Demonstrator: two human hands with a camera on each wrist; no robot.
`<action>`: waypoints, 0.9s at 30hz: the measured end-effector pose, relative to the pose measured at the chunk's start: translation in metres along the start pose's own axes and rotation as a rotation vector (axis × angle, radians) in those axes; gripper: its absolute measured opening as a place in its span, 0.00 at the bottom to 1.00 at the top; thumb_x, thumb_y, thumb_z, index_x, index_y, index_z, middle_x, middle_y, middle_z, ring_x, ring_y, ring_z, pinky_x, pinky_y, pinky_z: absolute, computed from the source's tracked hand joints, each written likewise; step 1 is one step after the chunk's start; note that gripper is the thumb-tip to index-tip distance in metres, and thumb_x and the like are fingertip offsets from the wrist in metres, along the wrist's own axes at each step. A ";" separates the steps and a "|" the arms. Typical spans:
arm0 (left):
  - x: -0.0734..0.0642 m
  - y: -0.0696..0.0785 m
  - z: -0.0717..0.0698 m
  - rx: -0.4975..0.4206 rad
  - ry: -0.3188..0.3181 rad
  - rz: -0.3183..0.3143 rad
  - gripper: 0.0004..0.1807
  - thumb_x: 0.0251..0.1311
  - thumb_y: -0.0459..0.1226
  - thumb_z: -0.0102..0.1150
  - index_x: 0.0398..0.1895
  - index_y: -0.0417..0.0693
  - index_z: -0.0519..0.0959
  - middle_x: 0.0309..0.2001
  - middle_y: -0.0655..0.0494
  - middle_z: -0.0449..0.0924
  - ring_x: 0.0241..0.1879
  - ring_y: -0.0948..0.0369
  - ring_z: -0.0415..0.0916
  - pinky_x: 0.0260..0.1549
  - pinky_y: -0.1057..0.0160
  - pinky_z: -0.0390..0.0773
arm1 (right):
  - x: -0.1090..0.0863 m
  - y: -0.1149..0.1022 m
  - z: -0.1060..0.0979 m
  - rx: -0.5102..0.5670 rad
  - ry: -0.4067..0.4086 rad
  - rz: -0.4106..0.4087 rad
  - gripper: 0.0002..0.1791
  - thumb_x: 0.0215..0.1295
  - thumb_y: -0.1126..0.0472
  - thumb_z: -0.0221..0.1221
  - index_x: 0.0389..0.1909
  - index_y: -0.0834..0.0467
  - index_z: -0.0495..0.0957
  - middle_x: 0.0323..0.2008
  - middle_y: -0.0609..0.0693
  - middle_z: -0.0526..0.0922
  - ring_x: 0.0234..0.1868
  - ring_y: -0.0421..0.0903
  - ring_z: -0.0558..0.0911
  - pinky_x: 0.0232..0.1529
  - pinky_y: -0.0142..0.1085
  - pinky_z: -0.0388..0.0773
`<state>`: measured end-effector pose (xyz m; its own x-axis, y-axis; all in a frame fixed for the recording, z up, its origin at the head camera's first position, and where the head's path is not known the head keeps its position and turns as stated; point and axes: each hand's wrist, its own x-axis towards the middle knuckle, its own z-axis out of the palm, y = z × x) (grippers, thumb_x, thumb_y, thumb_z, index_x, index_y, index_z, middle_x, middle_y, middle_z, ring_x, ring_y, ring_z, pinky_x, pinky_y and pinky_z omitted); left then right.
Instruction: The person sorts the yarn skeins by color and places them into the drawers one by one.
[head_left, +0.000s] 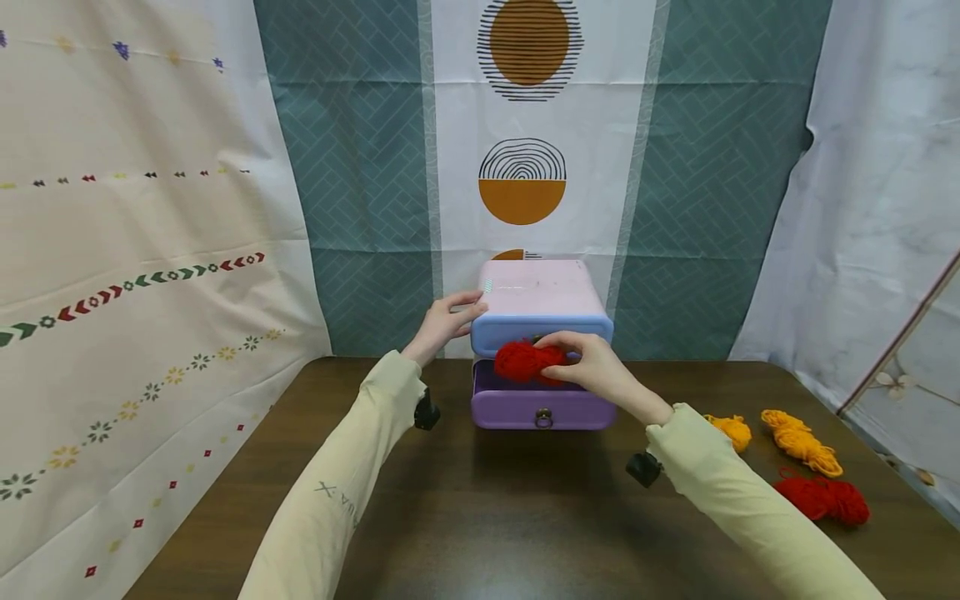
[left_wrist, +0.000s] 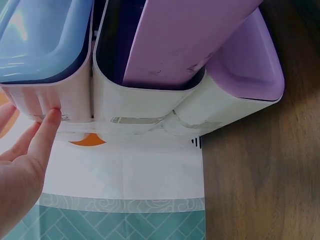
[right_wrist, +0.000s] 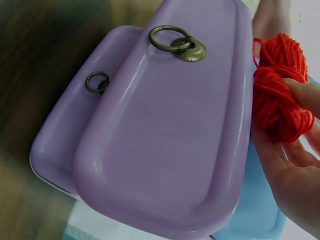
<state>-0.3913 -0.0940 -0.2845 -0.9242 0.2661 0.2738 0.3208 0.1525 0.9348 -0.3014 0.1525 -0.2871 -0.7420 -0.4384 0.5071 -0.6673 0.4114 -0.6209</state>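
A small drawer unit (head_left: 536,287) with a pinkish top stands at the back of the table. Its blue top drawer (head_left: 495,335) is closed, while the purple middle drawer (head_left: 502,412) is pulled out. Below it a lower purple drawer (right_wrist: 65,130) sits closed. My right hand (head_left: 596,367) pinches a bundle of red yarn (right_wrist: 280,95) between thumb and fingers, over the opening of the pulled-out drawer. With fingers extended, my left hand (head_left: 446,323) touches the left side of the unit near its top; its fingertips (left_wrist: 52,116) rest on the side wall.
To the right on the brown table (head_left: 465,533) lie another red yarn bundle (head_left: 825,498), a long yellow yarn bundle (head_left: 802,442) and a second yellow one (head_left: 731,431), partly behind the right sleeve. Patterned curtains (head_left: 367,208) hang behind the unit.
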 end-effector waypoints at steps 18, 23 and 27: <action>0.001 0.000 -0.001 0.033 0.008 -0.006 0.26 0.58 0.45 0.58 0.59 0.48 0.71 0.57 0.51 0.68 0.49 0.58 0.71 0.42 0.61 0.75 | 0.013 0.015 0.017 -0.071 0.015 -0.053 0.16 0.50 0.68 0.66 0.41 0.61 0.79 0.38 0.51 0.80 0.36 0.46 0.76 0.38 0.40 0.76; 0.001 0.000 0.000 0.025 0.015 -0.006 0.27 0.57 0.45 0.59 0.59 0.47 0.71 0.56 0.51 0.68 0.48 0.58 0.72 0.42 0.60 0.75 | 0.014 0.014 0.021 -0.082 -0.010 -0.008 0.18 0.50 0.67 0.67 0.43 0.62 0.78 0.41 0.52 0.79 0.39 0.46 0.77 0.42 0.38 0.76; 0.001 -0.001 0.000 0.017 0.015 0.000 0.26 0.57 0.45 0.59 0.59 0.46 0.71 0.56 0.50 0.68 0.48 0.58 0.73 0.43 0.60 0.75 | 0.013 0.012 0.022 -0.020 -0.044 0.019 0.20 0.49 0.67 0.67 0.45 0.66 0.76 0.43 0.57 0.77 0.45 0.52 0.77 0.45 0.40 0.74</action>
<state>-0.3923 -0.0938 -0.2847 -0.9271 0.2519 0.2775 0.3244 0.1687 0.9308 -0.3173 0.1342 -0.3008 -0.7512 -0.4653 0.4682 -0.6549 0.4359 -0.6174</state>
